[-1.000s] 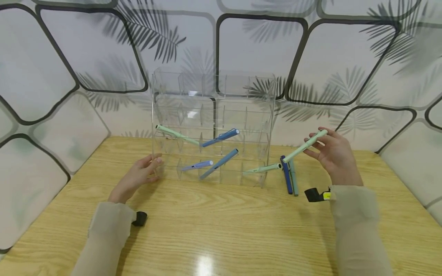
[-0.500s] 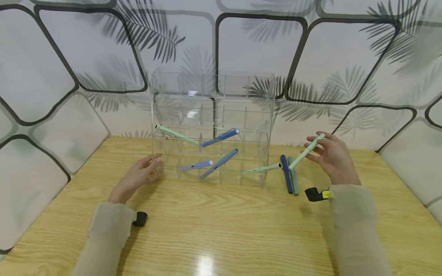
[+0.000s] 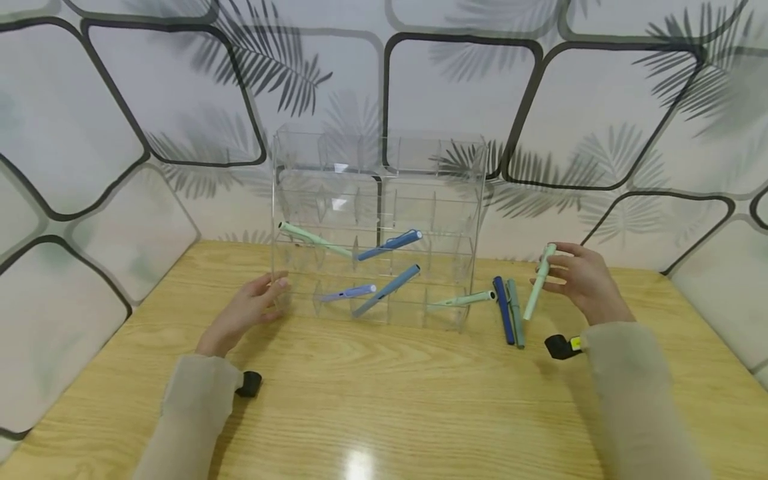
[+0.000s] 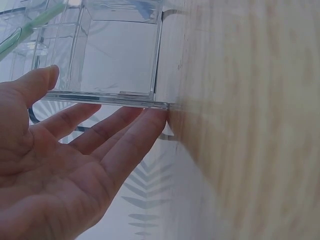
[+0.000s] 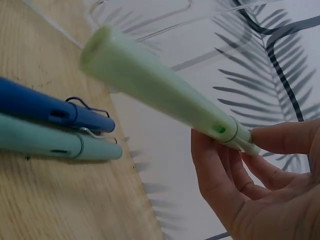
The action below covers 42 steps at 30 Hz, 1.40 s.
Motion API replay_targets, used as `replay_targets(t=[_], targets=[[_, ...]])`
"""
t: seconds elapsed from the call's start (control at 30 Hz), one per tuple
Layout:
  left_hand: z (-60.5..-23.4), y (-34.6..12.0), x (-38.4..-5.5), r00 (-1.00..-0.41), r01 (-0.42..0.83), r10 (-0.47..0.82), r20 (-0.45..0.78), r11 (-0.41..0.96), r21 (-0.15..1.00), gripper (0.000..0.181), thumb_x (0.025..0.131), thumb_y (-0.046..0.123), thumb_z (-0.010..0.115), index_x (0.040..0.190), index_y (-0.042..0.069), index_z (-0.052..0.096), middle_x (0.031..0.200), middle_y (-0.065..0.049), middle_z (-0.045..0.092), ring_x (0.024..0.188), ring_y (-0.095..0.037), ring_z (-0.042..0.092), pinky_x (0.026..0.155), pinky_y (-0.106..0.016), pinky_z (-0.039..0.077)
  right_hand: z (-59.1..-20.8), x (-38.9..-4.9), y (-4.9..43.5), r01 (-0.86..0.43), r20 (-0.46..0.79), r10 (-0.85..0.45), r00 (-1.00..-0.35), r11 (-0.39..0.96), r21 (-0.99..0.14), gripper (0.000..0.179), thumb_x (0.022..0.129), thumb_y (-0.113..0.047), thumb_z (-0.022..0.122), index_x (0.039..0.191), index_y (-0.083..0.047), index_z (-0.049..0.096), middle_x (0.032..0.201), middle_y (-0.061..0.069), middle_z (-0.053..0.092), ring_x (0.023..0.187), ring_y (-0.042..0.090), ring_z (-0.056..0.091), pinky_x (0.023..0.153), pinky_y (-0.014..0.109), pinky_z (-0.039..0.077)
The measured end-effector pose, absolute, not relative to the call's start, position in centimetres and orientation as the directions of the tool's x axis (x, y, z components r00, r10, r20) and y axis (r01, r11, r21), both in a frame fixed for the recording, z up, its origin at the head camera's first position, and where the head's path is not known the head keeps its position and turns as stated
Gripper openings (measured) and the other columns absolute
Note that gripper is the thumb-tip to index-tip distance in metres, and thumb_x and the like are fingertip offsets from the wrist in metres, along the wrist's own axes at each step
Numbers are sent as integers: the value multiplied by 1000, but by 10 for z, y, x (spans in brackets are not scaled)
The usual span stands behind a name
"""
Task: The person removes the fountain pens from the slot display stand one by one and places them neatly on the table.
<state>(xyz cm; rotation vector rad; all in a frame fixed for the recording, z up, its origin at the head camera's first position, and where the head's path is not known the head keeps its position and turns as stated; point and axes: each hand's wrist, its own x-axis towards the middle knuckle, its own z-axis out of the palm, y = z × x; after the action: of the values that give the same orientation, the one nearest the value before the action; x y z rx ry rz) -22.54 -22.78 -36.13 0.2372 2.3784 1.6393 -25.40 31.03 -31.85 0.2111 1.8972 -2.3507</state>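
Note:
A pale green pen (image 3: 540, 281) is pinched between the thumb and fingers of my right hand (image 3: 585, 277), off the tabletop, its free end pointing down. Left of it, a dark blue pen (image 3: 504, 310) and a grey-green pen (image 3: 515, 313) lie side by side on the table. My left hand (image 4: 75, 160) touches the left side panel of a clear pen rack (image 4: 105, 95), its fingers fairly straight along the outside and the thumb at the front edge. Several pens rest tilted in the rack, among them a light green pen (image 3: 315, 239) and a blue pen (image 3: 390, 245).
The rack's lower tier holds a lilac pen (image 3: 349, 293), a steel-blue pen (image 3: 387, 291) and another light green pen (image 3: 462, 300) that juts past the right side. A patterned wall covering (image 3: 456, 100) rises behind the wooden table (image 3: 384, 393).
My right hand has drawn the pale green pen right and slightly down, turning it from a slant to steeper. The left hand stays at the rack. The head view has shifted slightly.

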Motion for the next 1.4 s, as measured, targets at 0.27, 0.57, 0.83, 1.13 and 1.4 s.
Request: replay_targets(t=[0.27,0.57,0.83,1.13,1.4], targets=[[-361,-227,-227,-959,-16,259,-115,354,935,65,112,36,38,159,-5,19,162,-33,14,147,-50,18,109,-54,42,-322,-259,315,161,-165,-29,-986,104,-981,48,105,-4,51,148,3,32,92,-6,65,83,13,69,75,32,63],[-362,-227,-227,-958,-18,264,-116,347,938,63,113,34,37,159,-5,18,161,-35,12,146,-51,19,108,-55,43,-333,-264,320,185,-208,-69,-976,254,-950,60,107,-8,48,155,10,18,91,-7,64,83,11,68,75,30,61],[-362,-227,-227,-956,-17,268,-117,349,937,65,112,36,37,159,-4,18,162,-34,10,147,-51,18,110,-56,41,-340,-266,321,212,-241,-61,-969,307,-928,57,105,-7,51,153,10,24,93,-6,62,82,9,63,79,30,60],[-361,-228,-226,-957,-17,264,-118,356,934,64,112,35,37,160,-4,18,162,-34,11,146,-51,19,110,-55,41,-352,-270,321,200,-244,-108,-964,312,-929,55,104,-2,50,148,16,24,94,-3,62,83,8,64,79,32,61],[-363,-228,-227,-956,-24,266,-125,351,936,65,112,36,37,159,-4,17,162,-34,10,147,-51,18,109,-56,41,-358,-276,318,193,-257,-110,-960,404,-894,54,103,0,51,147,19,26,92,-2,60,77,6,62,74,28,60]])
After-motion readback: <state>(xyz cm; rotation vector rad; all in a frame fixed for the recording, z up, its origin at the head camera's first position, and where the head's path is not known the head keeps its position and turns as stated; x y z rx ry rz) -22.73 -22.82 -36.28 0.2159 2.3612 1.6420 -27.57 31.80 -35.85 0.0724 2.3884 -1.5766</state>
